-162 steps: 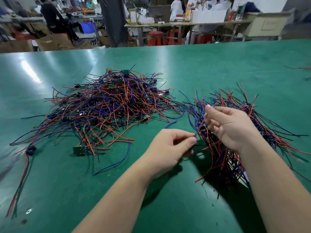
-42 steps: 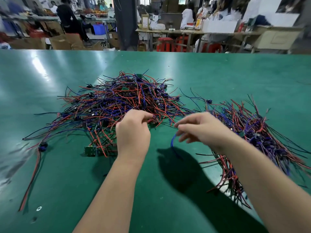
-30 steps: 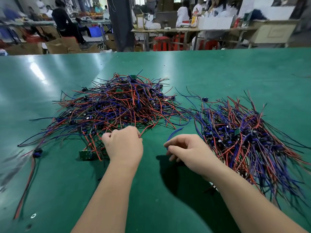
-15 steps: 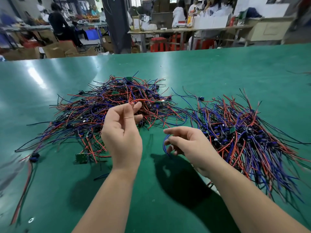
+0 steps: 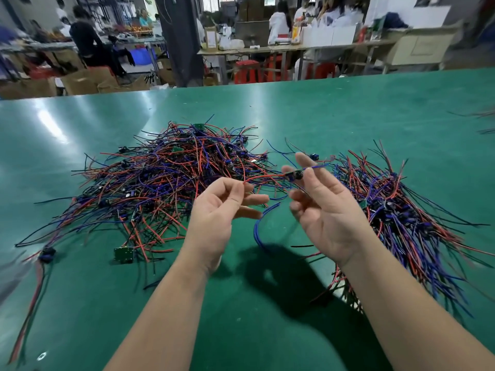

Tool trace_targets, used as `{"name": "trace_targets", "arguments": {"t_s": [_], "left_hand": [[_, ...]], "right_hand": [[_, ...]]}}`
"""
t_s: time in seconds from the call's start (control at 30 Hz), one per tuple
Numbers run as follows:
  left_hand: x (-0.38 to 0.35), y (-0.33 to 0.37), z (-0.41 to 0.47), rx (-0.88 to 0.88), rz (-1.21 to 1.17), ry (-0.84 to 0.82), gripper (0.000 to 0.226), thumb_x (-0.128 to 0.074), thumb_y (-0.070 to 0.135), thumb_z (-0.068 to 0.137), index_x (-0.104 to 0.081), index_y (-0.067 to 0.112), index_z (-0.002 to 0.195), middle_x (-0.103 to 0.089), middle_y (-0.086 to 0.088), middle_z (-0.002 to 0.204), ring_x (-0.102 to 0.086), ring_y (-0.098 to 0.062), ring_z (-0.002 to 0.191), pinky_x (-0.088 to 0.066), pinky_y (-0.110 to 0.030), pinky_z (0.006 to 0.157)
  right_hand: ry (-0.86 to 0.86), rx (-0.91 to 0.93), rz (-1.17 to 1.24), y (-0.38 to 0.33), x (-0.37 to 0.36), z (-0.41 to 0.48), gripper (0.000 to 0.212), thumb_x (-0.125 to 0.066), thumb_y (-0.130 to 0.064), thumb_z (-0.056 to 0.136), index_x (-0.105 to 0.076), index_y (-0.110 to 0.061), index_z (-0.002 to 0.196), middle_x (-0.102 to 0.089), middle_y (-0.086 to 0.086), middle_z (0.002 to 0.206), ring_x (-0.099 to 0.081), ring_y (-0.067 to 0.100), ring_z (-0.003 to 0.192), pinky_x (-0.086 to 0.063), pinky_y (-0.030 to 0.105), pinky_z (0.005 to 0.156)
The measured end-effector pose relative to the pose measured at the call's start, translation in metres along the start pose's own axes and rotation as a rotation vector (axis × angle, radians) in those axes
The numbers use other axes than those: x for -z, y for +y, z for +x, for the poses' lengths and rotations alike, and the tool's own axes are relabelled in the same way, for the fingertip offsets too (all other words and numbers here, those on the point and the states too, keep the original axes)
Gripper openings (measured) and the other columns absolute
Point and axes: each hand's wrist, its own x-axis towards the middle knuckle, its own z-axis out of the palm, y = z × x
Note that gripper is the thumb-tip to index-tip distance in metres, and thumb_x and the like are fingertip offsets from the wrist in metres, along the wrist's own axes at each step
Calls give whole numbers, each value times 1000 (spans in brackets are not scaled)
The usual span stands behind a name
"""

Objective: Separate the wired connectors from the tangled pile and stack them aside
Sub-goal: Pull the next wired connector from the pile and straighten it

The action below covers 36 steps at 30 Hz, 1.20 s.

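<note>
A broad green table (image 5: 348, 116) fills most of the view. Left of centre spreads the tangled pile of red, blue and black wires (image 5: 166, 180), with small black connectors and little green boards caught in it. To the right lies the sorted stack of the same wired pieces (image 5: 401, 215), its strands roughly parallel and fanning toward the near right edge. The two heaps sit near each other, with a few stray wires crossing the gap.

Two bare forearms reach in from the bottom, and both hands are raised above the table between the heaps. The right hand (image 5: 324, 210) turns its palm toward the camera, lower fingers loosely bent. Its thumb and upper fingertips pinch a small black wired connector (image 5: 294, 174) by the body. The left hand (image 5: 219, 212) is half curled; thumb and forefinger nip the end of that connector's red lead (image 5: 263, 177), the other fingers relaxed. The lead spans the space between the hands, and a blue lead (image 5: 318, 166) pokes out to the right.

Under the hands a loose curved blue wire (image 5: 258, 226) lies on the table. At the pile's near edge a small square green circuit board (image 5: 123, 254) lies flat. Farther left sits a lone black connector (image 5: 47, 255), its leads trailing toward the near edge.
</note>
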Motion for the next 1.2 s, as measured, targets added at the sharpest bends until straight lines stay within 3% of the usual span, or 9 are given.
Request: {"name": "trace_targets", "arguments": {"t_s": [0.13, 0.33, 0.43, 0.57, 0.63, 0.77, 0.97, 1.07, 1.2], "left_hand": [[2, 6, -3, 152, -60, -136, 19, -57, 23, 86, -67, 10, 76, -73, -7, 79, -69, -16, 71, -54, -24, 64], [8, 16, -3, 445, -232, -299, 48, -56, 59, 77, -76, 16, 69, -73, -3, 74, -66, -13, 63, -54, -27, 70], [3, 13, -3, 505, -65, -241, 49, -61, 63, 58, -78, 19, 70, -72, -1, 69, -67, -13, 57, -54, -24, 57], [-3, -1, -10, 502, 96, -196, 24, -77, 37, 57, -78, 17, 71, -71, -2, 68, -64, -8, 53, -53, -20, 52], [-5, -7, -10, 517, 113, -189, 16, -76, 29, 61, -78, 15, 70, -71, -2, 67, -61, -6, 51, -53, -19, 52], [-7, -9, -11, 592, 90, -242, 17, -76, 24, 62, -75, 9, 70, -65, -5, 63, -60, -9, 49, -56, -22, 56], [-7, 0, -15, 580, 196, -451, 16, -75, 30, 64, -74, 15, 69, -68, -6, 69, -61, -14, 57, -51, -22, 56], [-6, 2, -17, 554, 189, -529, 13, -74, 29, 66, -73, 17, 71, -70, -4, 72, -63, -13, 61, -51, -22, 59], [-7, 3, -16, 428, 92, -467, 6, -76, 19, 73, -73, 17, 68, -67, -4, 66, -62, -11, 55, -52, -21, 55]], "right_hand": [[-31, 70, -60, -15, 2, -3, 15, -62, -22, 73, -77, -20, 77, -66, 5, 76, -56, 9, 55, -40, 17, 50], [-91, -187, 43, -28, 1, -9, 15, -71, -32, 61, -72, -19, 69, -59, 0, 58, -48, 1, 38, -38, 12, 34], [-89, -176, -403, -11, 2, -8, 19, -74, -31, 63, -73, -13, 70, -60, 1, 56, -53, 8, 41, -37, 15, 35], [20, 30, -1031, 9, 14, -2, 23, -73, -32, 79, -76, -10, 73, -60, -7, 56, -47, 0, 47, -35, 17, 48], [33, 21, -1117, 9, 19, 1, 23, -73, -37, 78, -76, -14, 73, -56, -9, 52, -43, 3, 48, -35, 24, 54], [45, -49, -964, 4, 22, 2, 22, -76, -22, 78, -70, -10, 60, -58, 1, 51, -49, 12, 48, -39, 22, 46], [244, -32, -617, -26, 27, 6, 7, -72, -7, 79, -68, -5, 73, -63, -1, 53, -56, 5, 46, -41, 14, 42], [344, 15, -449, -35, 31, 6, 8, -70, -9, 81, -66, -3, 78, -61, 1, 55, -55, 5, 43, -40, 13, 38], [437, 67, -213, -38, 33, 12, 34, -48, -26, 98, -63, -6, 75, -59, -1, 51, -53, 7, 41, -39, 14, 39]]}}
